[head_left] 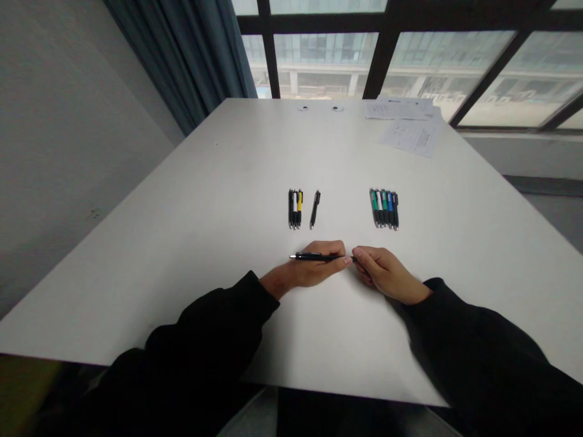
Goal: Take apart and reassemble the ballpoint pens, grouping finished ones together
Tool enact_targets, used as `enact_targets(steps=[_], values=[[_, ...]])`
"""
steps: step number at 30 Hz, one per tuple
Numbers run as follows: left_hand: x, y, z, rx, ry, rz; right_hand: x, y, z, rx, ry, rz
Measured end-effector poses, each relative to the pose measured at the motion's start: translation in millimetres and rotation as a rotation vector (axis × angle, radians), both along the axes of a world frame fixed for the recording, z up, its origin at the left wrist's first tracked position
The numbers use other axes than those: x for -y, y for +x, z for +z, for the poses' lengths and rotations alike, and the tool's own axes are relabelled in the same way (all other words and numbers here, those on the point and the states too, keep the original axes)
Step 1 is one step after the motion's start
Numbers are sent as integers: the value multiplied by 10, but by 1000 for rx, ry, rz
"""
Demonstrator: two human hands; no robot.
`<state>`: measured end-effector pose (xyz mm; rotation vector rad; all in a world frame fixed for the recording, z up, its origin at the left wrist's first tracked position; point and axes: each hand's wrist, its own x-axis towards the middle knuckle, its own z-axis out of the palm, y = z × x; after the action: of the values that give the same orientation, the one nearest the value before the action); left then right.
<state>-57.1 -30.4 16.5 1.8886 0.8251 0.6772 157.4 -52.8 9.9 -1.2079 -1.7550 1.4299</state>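
Observation:
A black pen [314,257] lies level across my left hand [316,267], its metal tip pointing left. The thumb and fingers of that hand are closed around it. My right hand [385,270] pinches the pen's other end, so both hands hold it just above the table. Beyond my left hand, a single black pen [315,209] rests on the tabletop. Left of it is a small row with a black pen [290,209], a white pen [295,209] and a yellow pen [299,209]. Past my right hand, a row of several green, white, blue and black pens [384,209] lies side by side.
The white table [191,243] stretches toward the window [328,60]. Printed papers [410,136] lie at its far right. Two small round white objects with dark spots [337,108] sit near the far edge. A blue curtain [195,60] hangs at the left.

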Motion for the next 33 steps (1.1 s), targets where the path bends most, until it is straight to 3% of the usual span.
enact_targets(steps=[9, 17, 22, 28, 33], values=[[9, -22, 46, -5, -14, -65, 0, -11, 8, -46, 22, -58], [-10, -39, 22, -11, -11, -45, -31, -29, -2, -301, -108, -146], [-4, -39, 37, 5, -46, -36, -68, 24, -36, -225, -126, -104], [-8, -34, 3, 22, -69, -46, -80, 40, -5, -356, -138, -89], [-16, -29, 7, 41, -65, -51, -89, 48, -33, -263, -168, -87]])
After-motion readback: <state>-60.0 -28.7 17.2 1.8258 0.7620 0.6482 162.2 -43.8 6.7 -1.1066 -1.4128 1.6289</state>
